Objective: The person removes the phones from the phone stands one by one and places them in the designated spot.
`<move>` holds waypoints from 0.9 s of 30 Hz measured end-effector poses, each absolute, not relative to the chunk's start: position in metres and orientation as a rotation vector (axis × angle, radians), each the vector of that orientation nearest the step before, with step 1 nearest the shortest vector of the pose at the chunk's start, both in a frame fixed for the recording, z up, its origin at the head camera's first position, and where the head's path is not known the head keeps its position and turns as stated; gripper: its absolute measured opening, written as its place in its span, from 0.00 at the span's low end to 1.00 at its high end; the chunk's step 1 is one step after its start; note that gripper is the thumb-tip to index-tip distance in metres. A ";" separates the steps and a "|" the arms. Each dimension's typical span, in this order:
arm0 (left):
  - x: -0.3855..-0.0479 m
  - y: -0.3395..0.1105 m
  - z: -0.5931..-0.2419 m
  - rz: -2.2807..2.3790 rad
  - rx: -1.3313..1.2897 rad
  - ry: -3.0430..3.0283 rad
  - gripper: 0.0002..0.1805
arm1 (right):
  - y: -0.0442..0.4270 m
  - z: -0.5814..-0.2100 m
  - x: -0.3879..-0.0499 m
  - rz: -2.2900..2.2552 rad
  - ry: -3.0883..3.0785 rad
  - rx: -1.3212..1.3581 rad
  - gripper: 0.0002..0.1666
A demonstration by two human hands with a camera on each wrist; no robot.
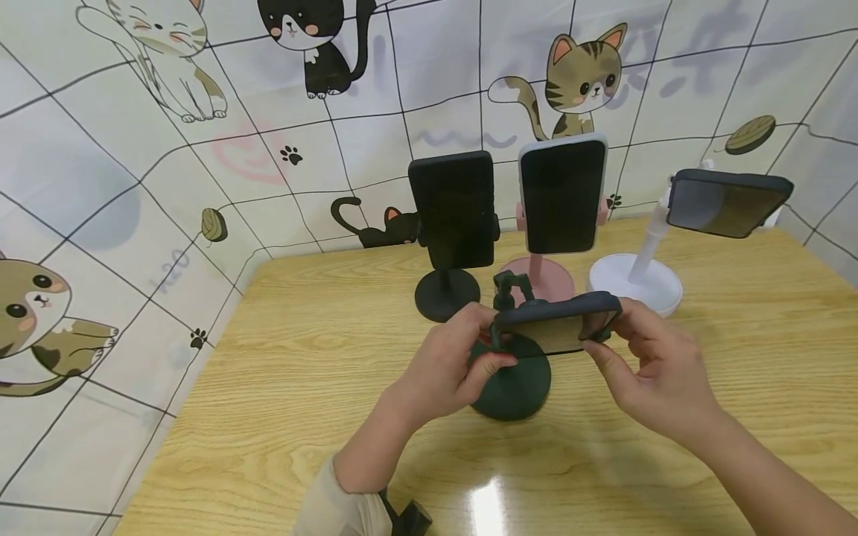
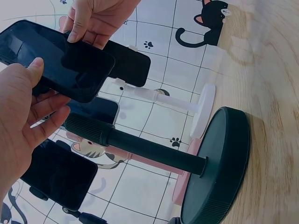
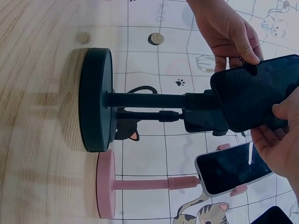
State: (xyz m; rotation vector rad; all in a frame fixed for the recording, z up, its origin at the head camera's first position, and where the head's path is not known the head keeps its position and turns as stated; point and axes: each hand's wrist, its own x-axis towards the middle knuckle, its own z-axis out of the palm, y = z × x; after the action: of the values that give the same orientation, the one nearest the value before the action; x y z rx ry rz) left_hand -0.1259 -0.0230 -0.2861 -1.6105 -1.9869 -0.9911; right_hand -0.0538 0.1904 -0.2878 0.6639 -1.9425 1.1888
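Observation:
Both hands hold a black smartphone by its opposite short ends, its screen tilted towards me. My left hand pinches the left end, thumb in front and fingers behind. At the right end, my right hand has its thumb on the front edge and its fingers behind. The phone is at the top of a dark green phone stand, whose round base rests on the table. Part of the stand's arm shows behind the phone. The clamp is mostly hidden by the phone and fingers.
Behind stand a black phone stand with a black phone, a pink stand with a white-edged phone, and a white stand with a dark phone lying sideways. A cat-patterned cloth backs the wooden table.

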 end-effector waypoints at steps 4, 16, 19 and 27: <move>-0.126 -0.022 -0.287 -1.015 -1.613 -1.982 0.18 | 0.191 -0.289 -0.054 1.222 -1.911 0.699 0.28; -0.129 -0.024 -0.286 -1.170 -1.630 -1.967 0.17 | 0.190 -0.289 -0.053 1.247 -1.913 0.685 0.24; -0.132 -0.025 -0.283 -1.199 -1.640 -1.956 0.17 | 0.190 -0.288 -0.051 1.221 -1.942 0.663 0.23; -0.139 -0.027 -0.280 -1.234 -1.658 -1.892 0.18 | 0.187 -0.281 -0.047 1.052 -1.975 0.596 0.32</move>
State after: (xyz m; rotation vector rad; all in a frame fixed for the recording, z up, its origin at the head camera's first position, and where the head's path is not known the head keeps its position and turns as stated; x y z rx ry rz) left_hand -0.1393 -0.0268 -0.2802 -1.6576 -1.8918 -1.2338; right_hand -0.0468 0.1875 -0.2814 0.5960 -1.9749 1.0517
